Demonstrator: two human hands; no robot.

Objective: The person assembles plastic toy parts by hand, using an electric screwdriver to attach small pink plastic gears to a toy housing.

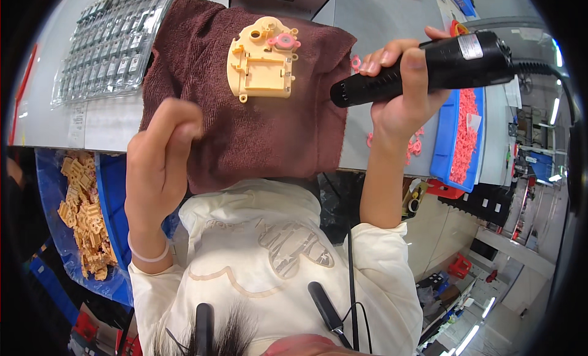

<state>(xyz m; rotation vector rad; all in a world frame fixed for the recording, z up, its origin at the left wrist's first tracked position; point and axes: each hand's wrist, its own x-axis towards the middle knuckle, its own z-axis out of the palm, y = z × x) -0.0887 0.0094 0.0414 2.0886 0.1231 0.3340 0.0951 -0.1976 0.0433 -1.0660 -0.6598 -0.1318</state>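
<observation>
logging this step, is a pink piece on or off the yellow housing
On: one pink piece lies on the yellow housing, upper right; whether fastened, cannot tell.

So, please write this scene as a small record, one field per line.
Left hand: raised, fingers curled; contents unclear
Right hand: grips black corded tool
Brown towel: under yellow housing
Housing carries: pink part
Left: yellow parts in blue bin
Right: pink parts in blue tray
</observation>
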